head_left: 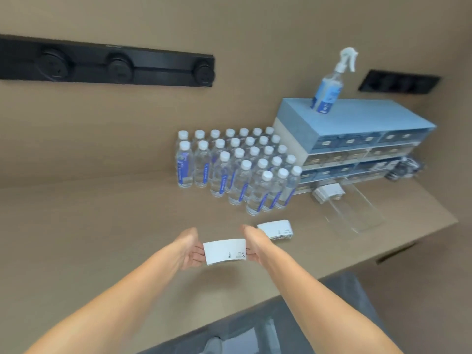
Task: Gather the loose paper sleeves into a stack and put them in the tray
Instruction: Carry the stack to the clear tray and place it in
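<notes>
A small stack of white paper sleeves (pixel 224 251) hangs just above the counter, pinched at both ends. My left hand (pixel 190 249) grips its left end and my right hand (pixel 252 245) grips its right end. Another stack of white sleeves (pixel 277 229) lies flat on the counter just right of my right hand. Further right, a clear plastic tray (pixel 355 209) rests on the counter, with a bundle of white sleeves (pixel 328 191) at its far end.
A block of several water bottles (pixel 237 166) stands behind my hands. To the right is a blue drawer unit (pixel 352 139) with a spray bottle (pixel 329 85) on top. The counter's edge (pixel 357 267) runs diagonally at the right, above a dark floor.
</notes>
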Available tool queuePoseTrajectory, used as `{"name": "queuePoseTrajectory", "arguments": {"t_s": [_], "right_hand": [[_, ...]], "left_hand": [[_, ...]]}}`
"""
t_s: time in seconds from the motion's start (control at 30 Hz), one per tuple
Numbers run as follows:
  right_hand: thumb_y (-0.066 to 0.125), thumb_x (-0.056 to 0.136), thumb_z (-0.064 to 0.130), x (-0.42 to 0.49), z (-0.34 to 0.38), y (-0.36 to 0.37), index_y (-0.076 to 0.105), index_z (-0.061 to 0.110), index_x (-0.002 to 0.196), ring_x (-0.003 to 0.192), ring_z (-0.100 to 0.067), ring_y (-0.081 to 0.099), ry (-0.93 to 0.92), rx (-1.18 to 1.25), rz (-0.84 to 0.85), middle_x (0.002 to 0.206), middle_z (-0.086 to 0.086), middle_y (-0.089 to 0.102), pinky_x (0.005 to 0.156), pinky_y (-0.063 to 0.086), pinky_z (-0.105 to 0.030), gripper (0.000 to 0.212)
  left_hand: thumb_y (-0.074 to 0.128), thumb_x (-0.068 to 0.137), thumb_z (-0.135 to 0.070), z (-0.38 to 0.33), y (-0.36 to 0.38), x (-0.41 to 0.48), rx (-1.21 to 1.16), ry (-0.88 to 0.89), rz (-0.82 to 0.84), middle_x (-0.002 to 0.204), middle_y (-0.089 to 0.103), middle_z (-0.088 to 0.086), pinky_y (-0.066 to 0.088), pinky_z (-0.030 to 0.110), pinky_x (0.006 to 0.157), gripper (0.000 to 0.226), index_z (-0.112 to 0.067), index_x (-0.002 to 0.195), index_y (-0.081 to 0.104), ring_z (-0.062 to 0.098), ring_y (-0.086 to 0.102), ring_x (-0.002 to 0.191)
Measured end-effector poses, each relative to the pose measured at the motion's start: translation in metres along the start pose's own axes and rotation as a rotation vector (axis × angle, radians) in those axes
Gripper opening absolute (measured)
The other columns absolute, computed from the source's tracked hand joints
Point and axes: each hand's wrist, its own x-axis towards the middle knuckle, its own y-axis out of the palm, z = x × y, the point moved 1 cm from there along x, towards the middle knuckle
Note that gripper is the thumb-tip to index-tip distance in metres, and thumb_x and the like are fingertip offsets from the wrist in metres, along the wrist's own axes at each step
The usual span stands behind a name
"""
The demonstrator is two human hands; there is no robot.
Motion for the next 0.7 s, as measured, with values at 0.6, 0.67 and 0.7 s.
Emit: {"name": "queuePoseTrajectory", "arguments": {"t_s": [0.6,0.67,0.7], "right_hand": [[0.037,0.092,0.057,0.117,0.008,-0.194,0.043,0.012,0.141,0.089,-0.026,0.068,-0.002,0.134,0.093,0.118,-0.014,0.066,0.090,0.054,-0.038,0.067],[0.038,0.092,0.059,0.128,0.013,-0.197,0.043,0.013,0.141,0.085,-0.024,0.068,-0.008,0.109,0.147,0.115,-0.012,0.067,0.090,0.053,-0.038,0.068],[0.038,0.092,0.059,0.130,0.015,-0.197,0.042,0.014,0.141,0.081,-0.022,0.067,-0.008,0.105,0.170,0.112,-0.011,0.067,0.083,0.054,-0.036,0.067]], "left_hand": [[0.029,0.102,-0.040,-0.069,0.203,0.051,-0.006,0.012,-0.053,0.129,0.057,0.029,0.045,0.044,0.094,0.064,0.015,0.133,0.044,0.041,0.058,0.117],[0.034,0.100,-0.044,-0.067,0.208,0.057,-0.033,0.008,-0.083,0.126,0.059,0.028,0.045,0.044,0.098,0.067,0.014,0.131,0.046,0.040,0.060,0.114],[0.036,0.099,-0.046,-0.066,0.208,0.058,-0.049,-0.006,-0.097,0.125,0.060,0.028,0.045,0.044,0.100,0.069,0.014,0.130,0.047,0.040,0.061,0.113]]}}
